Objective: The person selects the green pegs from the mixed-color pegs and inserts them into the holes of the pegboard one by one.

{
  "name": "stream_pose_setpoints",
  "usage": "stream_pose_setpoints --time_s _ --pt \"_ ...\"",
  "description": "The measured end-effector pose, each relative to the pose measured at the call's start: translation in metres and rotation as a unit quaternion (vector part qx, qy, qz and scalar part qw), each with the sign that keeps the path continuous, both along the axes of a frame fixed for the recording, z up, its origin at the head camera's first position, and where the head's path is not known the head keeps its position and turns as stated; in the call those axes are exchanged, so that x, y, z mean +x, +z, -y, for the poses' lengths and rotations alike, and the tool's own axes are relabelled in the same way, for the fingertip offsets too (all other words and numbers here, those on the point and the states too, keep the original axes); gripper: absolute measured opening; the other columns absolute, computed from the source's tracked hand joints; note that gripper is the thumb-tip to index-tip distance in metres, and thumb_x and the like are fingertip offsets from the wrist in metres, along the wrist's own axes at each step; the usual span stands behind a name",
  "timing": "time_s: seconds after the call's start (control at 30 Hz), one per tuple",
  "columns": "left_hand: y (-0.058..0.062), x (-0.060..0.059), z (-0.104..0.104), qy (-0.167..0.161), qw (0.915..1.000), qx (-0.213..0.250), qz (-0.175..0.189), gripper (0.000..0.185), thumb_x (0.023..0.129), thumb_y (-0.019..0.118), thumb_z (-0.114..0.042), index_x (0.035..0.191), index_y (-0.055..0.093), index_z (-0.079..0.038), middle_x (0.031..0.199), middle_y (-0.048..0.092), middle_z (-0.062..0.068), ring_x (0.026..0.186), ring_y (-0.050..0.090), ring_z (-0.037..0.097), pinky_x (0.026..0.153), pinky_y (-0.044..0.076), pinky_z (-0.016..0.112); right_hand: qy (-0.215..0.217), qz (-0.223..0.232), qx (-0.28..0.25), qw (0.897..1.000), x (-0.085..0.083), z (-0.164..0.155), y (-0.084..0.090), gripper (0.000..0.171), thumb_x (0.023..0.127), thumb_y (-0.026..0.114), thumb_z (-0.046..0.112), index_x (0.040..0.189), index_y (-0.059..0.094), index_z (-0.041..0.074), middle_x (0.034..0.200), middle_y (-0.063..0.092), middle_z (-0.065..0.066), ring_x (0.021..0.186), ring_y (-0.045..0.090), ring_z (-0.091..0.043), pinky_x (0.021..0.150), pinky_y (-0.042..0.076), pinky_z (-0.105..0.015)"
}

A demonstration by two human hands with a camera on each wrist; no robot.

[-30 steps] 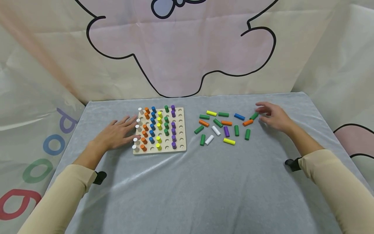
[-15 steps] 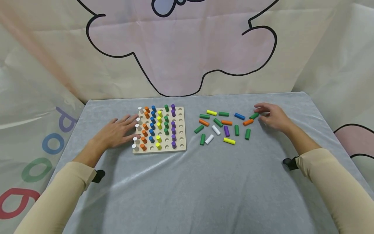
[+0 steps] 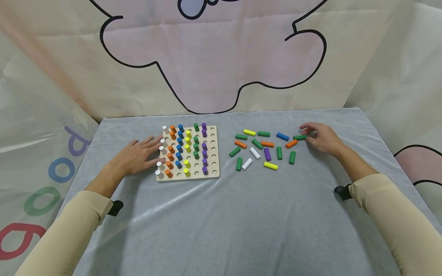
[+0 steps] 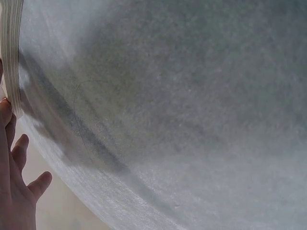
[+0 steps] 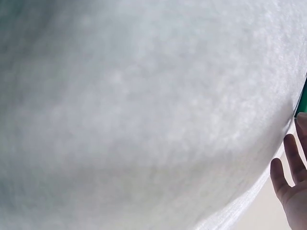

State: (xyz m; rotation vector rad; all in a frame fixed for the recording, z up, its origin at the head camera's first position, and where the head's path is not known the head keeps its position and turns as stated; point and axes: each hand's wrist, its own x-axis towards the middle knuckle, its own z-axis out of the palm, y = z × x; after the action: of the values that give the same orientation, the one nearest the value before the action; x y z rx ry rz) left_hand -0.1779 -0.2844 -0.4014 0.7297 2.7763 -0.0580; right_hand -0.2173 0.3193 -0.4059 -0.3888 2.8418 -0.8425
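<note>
Right hand pinches a green wooden cylinder peg lying on the grey-clothed counter, at 3 o'clock of the square wooden pegboard. Left hand, fingers flat, steadies the board's 9 o'clock edge. Board roughly half filled; about sixteen loose coloured pegs remain unplaced.

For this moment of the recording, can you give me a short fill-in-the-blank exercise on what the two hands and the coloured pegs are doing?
1. The right hand pinches a loose wooden cylinder peg whose colour is ____.
2. The left hand rests flat against the ____ edge of the square wooden pegboard.
3. The column of pegs nearest the left hand on the pegboard is coloured ____.
4. The only loose blue peg lies on the ____ cloth covering the table.

Missing words: green; left; white; grey
</note>
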Motion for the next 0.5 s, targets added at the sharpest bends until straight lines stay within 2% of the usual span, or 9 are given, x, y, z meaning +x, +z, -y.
stream_pose_setpoints --time_s 0.5 --pt "0.000 0.000 0.000 -0.004 1.0000 0.005 -0.007 0.082 0.097 0.045 -0.064 0.155 0.033 -0.007 0.163 0.022 0.015 0.148 0.022 0.041 0.109 0.023 0.070 0.003 -0.028 -0.007 1.000 0.006 0.000 0.011 0.040 0.090 0.059 -0.009 0.129 0.057 -0.005 0.112 0.063 -0.029 0.113 0.054 -0.044 0.096 0.040 -0.065"
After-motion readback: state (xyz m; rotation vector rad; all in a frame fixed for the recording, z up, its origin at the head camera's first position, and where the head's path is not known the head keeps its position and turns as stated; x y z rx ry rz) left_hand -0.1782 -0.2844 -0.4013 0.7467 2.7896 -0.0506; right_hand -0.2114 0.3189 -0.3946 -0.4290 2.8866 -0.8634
